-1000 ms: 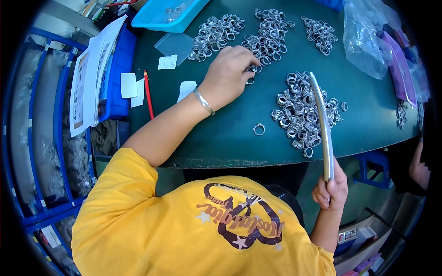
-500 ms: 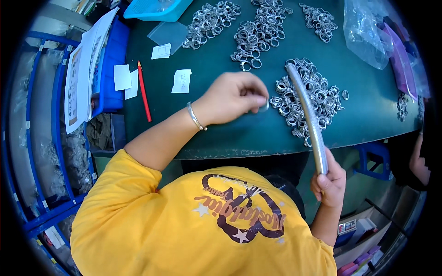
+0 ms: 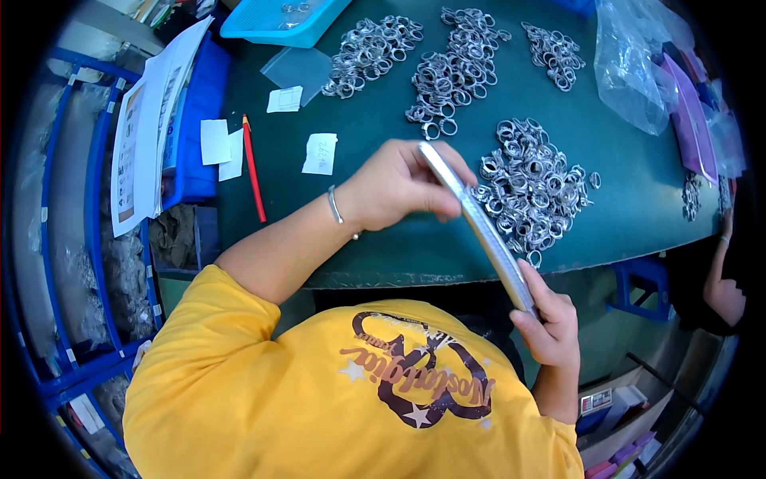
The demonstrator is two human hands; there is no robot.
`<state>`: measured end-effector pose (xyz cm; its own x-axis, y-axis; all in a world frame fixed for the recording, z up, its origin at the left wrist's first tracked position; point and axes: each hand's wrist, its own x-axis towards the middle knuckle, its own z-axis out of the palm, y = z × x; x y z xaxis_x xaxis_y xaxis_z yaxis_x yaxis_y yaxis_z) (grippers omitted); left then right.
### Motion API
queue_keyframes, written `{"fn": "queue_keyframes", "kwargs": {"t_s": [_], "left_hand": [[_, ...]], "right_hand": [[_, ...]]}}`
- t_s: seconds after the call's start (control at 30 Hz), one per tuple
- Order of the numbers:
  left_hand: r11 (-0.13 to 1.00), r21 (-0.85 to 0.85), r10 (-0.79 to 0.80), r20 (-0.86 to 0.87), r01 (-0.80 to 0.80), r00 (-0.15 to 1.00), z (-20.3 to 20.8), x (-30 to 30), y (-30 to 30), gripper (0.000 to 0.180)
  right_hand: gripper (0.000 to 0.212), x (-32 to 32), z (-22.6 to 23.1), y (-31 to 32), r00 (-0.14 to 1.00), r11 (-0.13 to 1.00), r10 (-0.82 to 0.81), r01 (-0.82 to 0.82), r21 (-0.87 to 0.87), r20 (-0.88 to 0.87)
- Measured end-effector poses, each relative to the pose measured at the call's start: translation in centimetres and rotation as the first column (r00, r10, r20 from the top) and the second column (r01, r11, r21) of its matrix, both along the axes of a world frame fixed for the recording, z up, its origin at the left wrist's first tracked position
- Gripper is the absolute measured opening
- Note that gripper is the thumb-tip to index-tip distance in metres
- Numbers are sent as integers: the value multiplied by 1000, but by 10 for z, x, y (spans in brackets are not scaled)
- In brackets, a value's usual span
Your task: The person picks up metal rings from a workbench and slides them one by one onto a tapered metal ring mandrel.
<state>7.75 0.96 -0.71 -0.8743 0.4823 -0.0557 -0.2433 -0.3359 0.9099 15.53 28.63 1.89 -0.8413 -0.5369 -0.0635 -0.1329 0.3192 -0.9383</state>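
Observation:
My right hand (image 3: 554, 323) is closed round the thick lower end of a silver ring mandrel (image 3: 491, 231), a long tapering metal rod. It slants up and left in front of me. My left hand (image 3: 399, 182) is at the mandrel's thin upper part, thumb and fingers bent round it. They pinch a small metal ring at the rod, mostly hidden by the fingertips. Just beyond the mandrel lies a heap of silver rings (image 3: 542, 180) on the green table (image 3: 367, 239), with one loose ring (image 3: 595, 180) at its right.
Further ring piles (image 3: 371, 52), (image 3: 455, 72) and a smaller ring pile (image 3: 554, 52) lie at the back. A red pencil (image 3: 254, 168), paper slips (image 3: 319, 153) and a turquoise tray (image 3: 279, 32) are left. Clear plastic bags (image 3: 630, 72) and a purple pouch (image 3: 690, 120) lie right, near another person's arm (image 3: 722, 271).
The mandrel has swung left and tilted toward my left hand. My left hand, apart from it before with a ring in its pinch, now meets the rod's upper part.

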Motion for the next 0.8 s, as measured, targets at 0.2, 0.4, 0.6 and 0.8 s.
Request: {"fn": "queue_keyframes", "kwargs": {"t_s": [0.2,0.4,0.6,0.8], "left_hand": [[995,-32,-93,-118,90,989,-6,10,10,32],[996,-31,-92,-134,88,987,-5,9,11,31],[988,134,71,85,-82,994,-4,10,5,27],[865,-430,51,-439,-260,897,3,12,15,33]], "right_hand": [[55,-8,2,-12,991,995,80,-86,-50,-111],[53,-6,1,-10,995,996,69,-73,-48,-75],[55,1,11,2,823,938,29,174,-300,567],[59,-20,30,22,740,824,-129,450,-344,660]]}}
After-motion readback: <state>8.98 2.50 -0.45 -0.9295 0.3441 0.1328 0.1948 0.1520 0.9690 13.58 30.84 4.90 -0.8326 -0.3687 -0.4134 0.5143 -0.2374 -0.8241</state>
